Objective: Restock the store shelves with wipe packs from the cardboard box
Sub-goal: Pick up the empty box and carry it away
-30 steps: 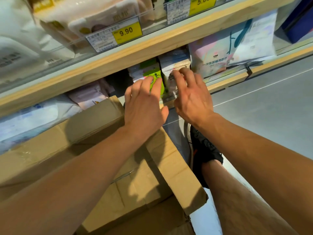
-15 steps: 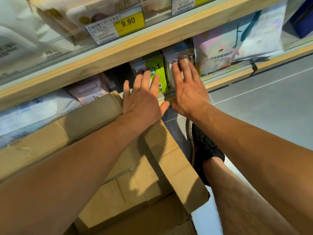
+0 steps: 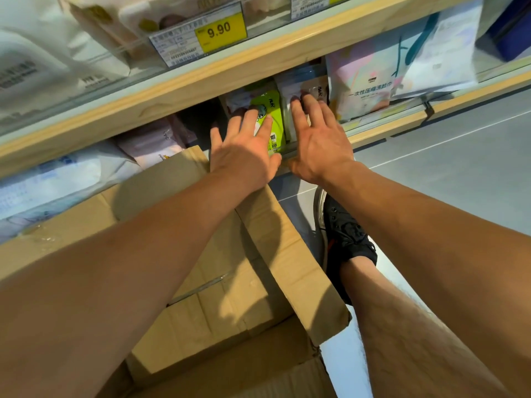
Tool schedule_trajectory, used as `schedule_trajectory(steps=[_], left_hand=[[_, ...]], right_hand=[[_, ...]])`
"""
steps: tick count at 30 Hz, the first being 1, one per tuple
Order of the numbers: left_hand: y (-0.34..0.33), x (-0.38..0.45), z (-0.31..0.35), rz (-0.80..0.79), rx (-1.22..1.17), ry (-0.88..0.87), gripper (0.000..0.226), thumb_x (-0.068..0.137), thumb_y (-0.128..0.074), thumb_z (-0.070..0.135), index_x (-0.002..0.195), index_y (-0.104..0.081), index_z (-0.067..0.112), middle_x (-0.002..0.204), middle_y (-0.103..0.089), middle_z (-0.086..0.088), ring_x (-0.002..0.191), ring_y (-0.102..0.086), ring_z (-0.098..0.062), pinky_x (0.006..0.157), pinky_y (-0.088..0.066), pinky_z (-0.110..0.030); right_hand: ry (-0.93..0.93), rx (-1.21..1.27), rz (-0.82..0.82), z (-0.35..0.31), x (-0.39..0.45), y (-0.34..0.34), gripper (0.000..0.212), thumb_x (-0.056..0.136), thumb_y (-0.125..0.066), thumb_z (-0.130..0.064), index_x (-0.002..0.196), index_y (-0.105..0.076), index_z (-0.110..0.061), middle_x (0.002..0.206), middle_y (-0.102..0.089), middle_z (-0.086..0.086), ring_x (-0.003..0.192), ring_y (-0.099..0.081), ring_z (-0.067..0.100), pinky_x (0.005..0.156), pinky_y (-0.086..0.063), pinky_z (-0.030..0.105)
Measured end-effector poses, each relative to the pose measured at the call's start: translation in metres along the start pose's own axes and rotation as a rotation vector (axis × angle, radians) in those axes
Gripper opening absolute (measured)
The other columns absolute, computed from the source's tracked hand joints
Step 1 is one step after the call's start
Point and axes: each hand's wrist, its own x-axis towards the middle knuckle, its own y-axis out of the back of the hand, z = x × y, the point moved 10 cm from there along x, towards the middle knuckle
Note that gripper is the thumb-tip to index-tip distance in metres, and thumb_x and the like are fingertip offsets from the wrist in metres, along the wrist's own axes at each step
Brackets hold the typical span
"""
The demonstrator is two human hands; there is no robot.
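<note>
Both arms reach forward over the cardboard box [image 3: 230, 282]; left hand [image 3: 244, 156] lies flat, fingers released, on the green wipe pack [image 3: 271, 110], right hand [image 3: 319, 139] likewise on the pale pack [image 3: 298, 87].

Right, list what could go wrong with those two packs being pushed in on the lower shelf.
1. The left hand presses flat on the green wipe pack that stands upright at the wooden lower shelf edge; it may tip forward once released.
2. The right hand pushes the pale wipe pack against the pastel face-towel bag, which could get shoved askew.
3. The brown cardboard box flap under the forearms may snag them.
</note>
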Motion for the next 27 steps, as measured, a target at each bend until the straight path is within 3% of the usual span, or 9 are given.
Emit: schedule_trajectory(steps=[3,6,10,14,27], left_hand=[[0.007,-0.004,-0.001,-0.006,-0.085,-0.011,0.061,0.091,-0.049,0.033,0.148,-0.029,0.025,0.153,-0.024,-0.001,0.138,-0.024,-0.022,0.112,-0.018,-0.052],[0.018,-0.011,-0.008,-0.034,-0.153,-0.041,0.060,0.092,-0.047,0.026,0.148,-0.028,0.024,0.155,-0.026,0.000,0.141,-0.022,-0.022,0.115,-0.017,-0.049],[0.039,-0.039,-0.016,-0.033,-0.186,-0.095,0.059,0.092,-0.049,0.032,0.147,-0.031,0.020,0.153,-0.031,-0.004,0.141,-0.026,-0.025,0.113,-0.024,-0.050],[0.071,-0.085,-0.027,0.004,-0.240,-0.117,0.062,0.086,-0.044,0.040,0.142,-0.042,0.012,0.142,-0.046,-0.013,0.128,-0.044,-0.031,0.104,-0.038,-0.047],[0.091,-0.287,-0.082,-0.013,-0.317,-0.038,0.059,0.089,-0.052,0.040,0.142,-0.042,0.017,0.143,-0.047,-0.008,0.131,-0.042,-0.028,0.110,-0.034,-0.043]], right_hand=[[0.018,-0.029,-0.005,-0.001,-0.005,0.013,0.103,0.080,-0.070,-0.031,0.156,-0.002,-0.018,0.163,-0.001,0.005,0.149,-0.004,0.030,0.121,-0.016,0.043],[0.074,-0.063,-0.059,-0.005,-0.016,0.027,0.096,0.080,-0.070,-0.023,0.155,-0.009,-0.018,0.162,-0.007,0.003,0.147,-0.011,0.030,0.118,-0.023,0.043],[0.137,-0.146,-0.120,-0.015,-0.043,0.049,0.086,0.082,-0.066,-0.021,0.153,-0.017,-0.021,0.161,-0.013,0.003,0.145,-0.019,0.031,0.115,-0.030,0.044],[0.112,-0.152,-0.135,-0.032,-0.089,0.070,0.075,0.084,-0.063,-0.019,0.150,-0.027,-0.020,0.157,-0.024,0.007,0.141,-0.026,0.032,0.111,-0.033,0.045],[0.200,-0.074,-0.198,-0.150,-0.256,0.056,0.053,0.086,-0.060,-0.027,0.136,-0.045,-0.017,0.139,-0.044,0.006,0.131,-0.037,0.032,0.106,-0.038,0.044]])
